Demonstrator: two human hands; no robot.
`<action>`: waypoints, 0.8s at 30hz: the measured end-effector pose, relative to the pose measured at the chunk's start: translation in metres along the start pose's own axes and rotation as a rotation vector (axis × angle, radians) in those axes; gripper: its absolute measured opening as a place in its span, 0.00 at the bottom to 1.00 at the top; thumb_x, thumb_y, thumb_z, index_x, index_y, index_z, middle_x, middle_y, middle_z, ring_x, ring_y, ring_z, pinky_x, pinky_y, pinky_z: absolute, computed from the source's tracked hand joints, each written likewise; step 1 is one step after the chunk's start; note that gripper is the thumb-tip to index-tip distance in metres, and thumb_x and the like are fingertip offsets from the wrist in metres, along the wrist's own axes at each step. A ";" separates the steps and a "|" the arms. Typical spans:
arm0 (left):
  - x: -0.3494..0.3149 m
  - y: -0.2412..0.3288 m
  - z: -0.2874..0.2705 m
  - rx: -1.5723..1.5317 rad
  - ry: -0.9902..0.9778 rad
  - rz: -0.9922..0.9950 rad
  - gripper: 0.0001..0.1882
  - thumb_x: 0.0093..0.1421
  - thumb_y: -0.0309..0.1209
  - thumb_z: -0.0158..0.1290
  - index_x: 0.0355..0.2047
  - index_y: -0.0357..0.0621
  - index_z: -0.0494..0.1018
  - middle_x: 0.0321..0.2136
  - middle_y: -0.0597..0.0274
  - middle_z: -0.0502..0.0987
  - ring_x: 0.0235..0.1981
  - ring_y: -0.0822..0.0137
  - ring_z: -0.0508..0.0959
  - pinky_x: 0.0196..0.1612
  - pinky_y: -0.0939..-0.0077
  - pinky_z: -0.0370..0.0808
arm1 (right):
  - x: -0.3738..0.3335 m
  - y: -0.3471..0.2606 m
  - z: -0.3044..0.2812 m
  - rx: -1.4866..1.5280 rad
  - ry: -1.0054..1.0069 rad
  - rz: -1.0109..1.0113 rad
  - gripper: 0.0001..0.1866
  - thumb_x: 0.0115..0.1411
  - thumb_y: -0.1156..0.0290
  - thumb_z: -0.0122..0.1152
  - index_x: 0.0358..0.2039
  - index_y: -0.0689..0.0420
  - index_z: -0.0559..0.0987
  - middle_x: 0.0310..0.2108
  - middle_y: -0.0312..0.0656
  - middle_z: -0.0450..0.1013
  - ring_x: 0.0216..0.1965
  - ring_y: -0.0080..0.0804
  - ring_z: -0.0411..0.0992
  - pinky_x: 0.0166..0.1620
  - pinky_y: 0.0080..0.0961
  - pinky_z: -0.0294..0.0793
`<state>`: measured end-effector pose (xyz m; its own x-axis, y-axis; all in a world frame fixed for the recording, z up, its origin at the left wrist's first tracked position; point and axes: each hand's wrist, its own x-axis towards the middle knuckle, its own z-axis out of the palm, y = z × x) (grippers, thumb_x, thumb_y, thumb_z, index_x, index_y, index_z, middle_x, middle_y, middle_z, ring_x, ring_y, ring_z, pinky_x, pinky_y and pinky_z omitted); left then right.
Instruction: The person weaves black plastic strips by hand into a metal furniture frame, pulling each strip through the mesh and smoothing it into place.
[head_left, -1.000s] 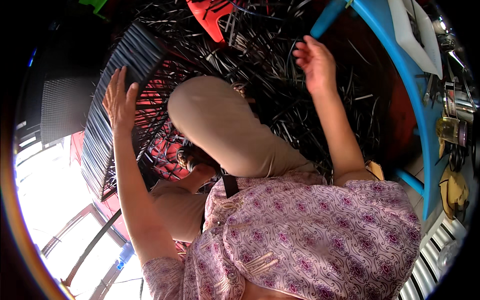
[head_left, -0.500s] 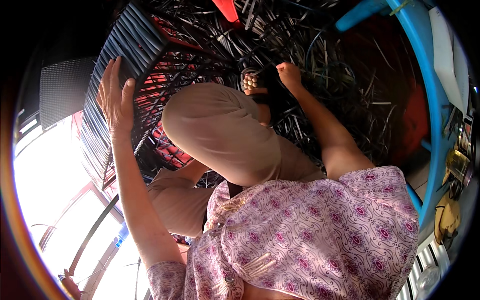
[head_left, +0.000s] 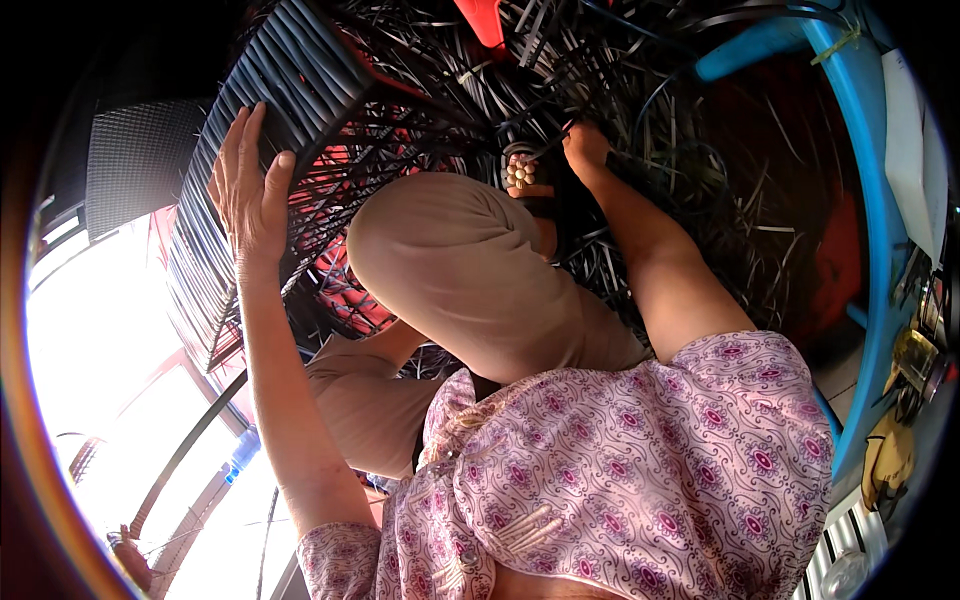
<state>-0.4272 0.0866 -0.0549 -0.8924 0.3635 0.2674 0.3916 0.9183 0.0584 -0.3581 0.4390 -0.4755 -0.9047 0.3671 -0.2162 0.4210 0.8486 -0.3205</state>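
Observation:
On the left, my left hand (head_left: 250, 195) lies with its fingers stretched along the side of a boxy basket (head_left: 300, 75) woven from dark grey strips. Its thumb stands apart from the fingers, over the basket's corner edge. The basket is tilted, and its lattice side faces my raised knee. My right hand (head_left: 586, 148) is closed in a fist beyond my sandalled foot, just right of it. A thin black strip (head_left: 545, 147) runs from the fist toward the basket; the grip itself is partly hidden.
Loose black and grey strips (head_left: 640, 180) cover the floor in a tangle. A blue plastic rim (head_left: 880, 240) curves along the right, with a white panel (head_left: 910, 150) beside it. A red pointed object (head_left: 482, 22) is at the top. A dark mesh panel (head_left: 140, 165) stands behind the basket.
The whole view has shifted slightly, moving things to the right in the picture. My left hand stays flat on the basket, and my right fist stays closed near the foot.

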 end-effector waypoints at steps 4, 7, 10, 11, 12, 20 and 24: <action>0.001 0.001 -0.001 -0.001 0.006 0.009 0.36 0.63 0.61 0.37 0.64 0.52 0.64 0.64 0.56 0.63 0.65 0.55 0.60 0.67 0.57 0.48 | 0.004 0.003 0.010 0.036 -0.009 -0.042 0.10 0.54 0.63 0.63 0.33 0.54 0.82 0.38 0.44 0.77 0.40 0.44 0.77 0.43 0.41 0.77; 0.004 0.003 -0.002 -0.010 0.007 0.017 0.36 0.63 0.61 0.37 0.64 0.52 0.64 0.63 0.56 0.63 0.65 0.55 0.61 0.67 0.57 0.48 | 0.010 0.006 0.016 0.088 0.022 -0.029 0.09 0.53 0.63 0.64 0.33 0.52 0.82 0.39 0.44 0.76 0.41 0.44 0.77 0.44 0.40 0.76; 0.000 0.002 -0.002 -0.001 0.011 0.009 0.36 0.63 0.62 0.37 0.63 0.53 0.64 0.63 0.56 0.63 0.65 0.55 0.61 0.67 0.57 0.48 | 0.011 0.001 0.006 0.055 -0.019 -0.040 0.09 0.53 0.63 0.64 0.33 0.51 0.82 0.39 0.43 0.76 0.40 0.45 0.77 0.43 0.40 0.76; 0.001 0.001 -0.001 0.004 0.013 0.012 0.36 0.63 0.62 0.37 0.63 0.53 0.64 0.63 0.56 0.63 0.65 0.55 0.61 0.67 0.57 0.49 | 0.011 0.000 -0.002 0.039 -0.046 -0.042 0.09 0.53 0.63 0.64 0.33 0.51 0.82 0.39 0.43 0.76 0.40 0.46 0.77 0.43 0.40 0.77; 0.001 0.000 0.000 0.011 0.015 0.013 0.37 0.63 0.62 0.37 0.63 0.53 0.64 0.63 0.56 0.63 0.65 0.55 0.61 0.67 0.57 0.49 | 0.013 -0.002 -0.004 0.033 -0.039 -0.028 0.09 0.54 0.63 0.63 0.33 0.51 0.81 0.38 0.43 0.76 0.39 0.46 0.77 0.42 0.41 0.77; 0.000 -0.004 0.002 0.014 0.034 0.012 0.37 0.63 0.64 0.37 0.63 0.55 0.65 0.63 0.57 0.64 0.64 0.54 0.62 0.66 0.56 0.50 | 0.029 0.010 -0.005 0.346 0.142 0.055 0.10 0.56 0.66 0.60 0.36 0.54 0.81 0.30 0.44 0.79 0.32 0.41 0.79 0.35 0.36 0.78; 0.004 -0.003 0.002 0.007 0.033 0.020 0.37 0.62 0.64 0.38 0.63 0.55 0.65 0.63 0.57 0.64 0.64 0.54 0.62 0.66 0.56 0.50 | 0.045 0.036 0.026 0.510 0.149 0.084 0.10 0.57 0.65 0.62 0.35 0.58 0.80 0.27 0.39 0.79 0.23 0.31 0.78 0.29 0.28 0.76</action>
<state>-0.4323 0.0858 -0.0558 -0.8764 0.3768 0.3000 0.4078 0.9119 0.0457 -0.3822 0.4764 -0.5212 -0.8507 0.5069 -0.1393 0.4371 0.5348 -0.7231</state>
